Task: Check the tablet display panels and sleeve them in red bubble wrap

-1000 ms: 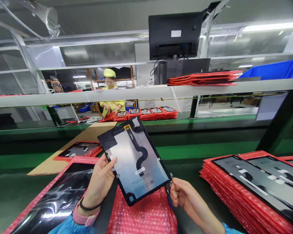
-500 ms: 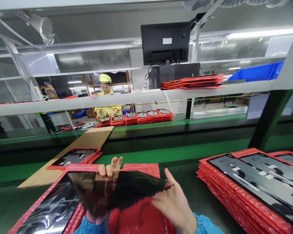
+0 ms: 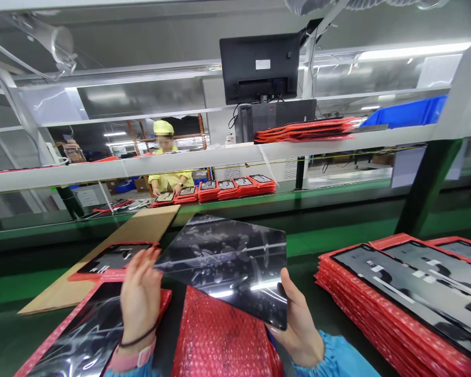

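A glossy black tablet screen panel [image 3: 227,262] is held up and tilted above a stack of red bubble-wrap sleeves [image 3: 220,335]. Smudges and bright light reflections show across its face. My right hand [image 3: 298,319] grips the panel by its lower right edge, thumb on the near side; the other fingers are hidden behind. At the panel's left corner is my left hand [image 3: 141,288], its fingers stretched out and slightly blurred; I cannot tell whether they touch the corner. Below and left lies another dark screen panel [image 3: 82,330] on red bubble wrap.
To the right stand tall stacks of grey-backed panels [image 3: 408,293] in red wrap. Another wrapped panel [image 3: 115,257] rests on a brown board [image 3: 157,222] at left. Across the bench, a person in yellow [image 3: 168,180] handles similar panels. A monitor [image 3: 261,68] hangs above the shelf.
The panel has swung up and turned, so its smudged, reflective face shows. My left hand has moved left from its upper edge to beside its left corner. My right hand now grips its right edge.
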`<state>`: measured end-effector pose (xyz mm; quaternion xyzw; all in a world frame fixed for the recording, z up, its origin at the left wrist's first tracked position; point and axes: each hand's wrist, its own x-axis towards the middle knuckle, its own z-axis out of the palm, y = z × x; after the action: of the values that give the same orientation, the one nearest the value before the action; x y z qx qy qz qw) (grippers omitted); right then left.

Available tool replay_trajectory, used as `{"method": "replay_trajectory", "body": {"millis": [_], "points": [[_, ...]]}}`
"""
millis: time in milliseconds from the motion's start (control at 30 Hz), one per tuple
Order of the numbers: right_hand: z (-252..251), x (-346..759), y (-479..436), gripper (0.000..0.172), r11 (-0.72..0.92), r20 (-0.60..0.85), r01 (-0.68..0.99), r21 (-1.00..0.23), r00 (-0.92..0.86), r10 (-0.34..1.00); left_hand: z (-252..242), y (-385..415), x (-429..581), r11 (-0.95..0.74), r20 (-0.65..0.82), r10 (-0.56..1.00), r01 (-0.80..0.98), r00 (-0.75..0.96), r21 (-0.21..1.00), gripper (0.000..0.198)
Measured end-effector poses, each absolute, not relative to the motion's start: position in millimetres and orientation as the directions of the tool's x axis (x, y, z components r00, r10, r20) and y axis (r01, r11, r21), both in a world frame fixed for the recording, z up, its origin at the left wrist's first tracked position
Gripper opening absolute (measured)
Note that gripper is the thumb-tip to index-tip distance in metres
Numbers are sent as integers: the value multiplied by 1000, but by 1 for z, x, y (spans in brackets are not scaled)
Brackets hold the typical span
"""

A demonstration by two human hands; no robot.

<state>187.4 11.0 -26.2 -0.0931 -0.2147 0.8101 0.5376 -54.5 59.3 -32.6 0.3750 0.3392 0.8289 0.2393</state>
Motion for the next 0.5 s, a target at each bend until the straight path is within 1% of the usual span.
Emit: {"method": "replay_trajectory", "body": {"millis": [33, 67, 100, 133, 167, 200, 233, 267, 300, 333, 400, 433, 467, 500], "points": [[-26, 187, 12, 41, -274, 88, -840, -469, -353, 932, -30, 51, -53, -709, 510, 578, -83, -637, 700, 31], [-27, 185, 12, 43, -214, 101, -842, -495, -300, 949, -28, 42, -48, -758, 609, 526, -3, -594, 652, 28], [-28, 182, 13, 46, -155, 126, -839, -521, -255, 959, -27, 33, -41, -808, 754, 480, 107, -449, 579, 28], [-29, 179, 13, 49, -111, 154, -831, -545, -229, 961, -26, 24, -33, -865, 890, 411, 222, -198, 449, 27], [-31, 176, 12, 53, -84, 178, -822, -563, -221, 959, -26, 17, -24, -925, 923, 325, 273, 207, 264, 21], [-34, 173, 11, 56, -71, 196, -815, -575, -221, 955, -26, 11, -15, -949, 867, 173, 315, 468, 19, 24], [-36, 170, 9, 56, -63, 207, -811, -581, -223, 953, -25, 7, -7, -947, 805, 72, 295, 589, -131, 19], [-38, 168, 8, 55, -59, 212, -807, -587, -224, 951, -24, 6, -1, -933, 757, 13, 280, 653, -225, 16], [-40, 166, 6, 52, -55, 213, -802, -594, -223, 951, -24, 5, 3, -924, 762, -6, 288, 648, -252, 16], [-42, 164, 5, 50, -46, 213, -797, -602, -216, 953, -23, 6, 5, -924, 776, -7, 293, 631, -247, 17], [-45, 161, 4, 49, -17, 224, -787, -617, -196, 955, -20, 9, 3, -939, 781, 20, 281, 624, -201, 15], [-46, 161, 5, 53, -1, 232, -783, -622, -185, 955, -18, 10, 2, -950, 774, 53, 270, 631, -155, 13], [-48, 160, 6, 56, 10, 237, -778, -628, -179, 955, -16, 10, 1, -962, 774, 101, 258, 625, -84, 12], [-49, 160, 8, 59, 18, 242, -772, -635, -177, 954, -15, 10, 0, -967, 783, 166, 253, 599, 12, 12]]}}
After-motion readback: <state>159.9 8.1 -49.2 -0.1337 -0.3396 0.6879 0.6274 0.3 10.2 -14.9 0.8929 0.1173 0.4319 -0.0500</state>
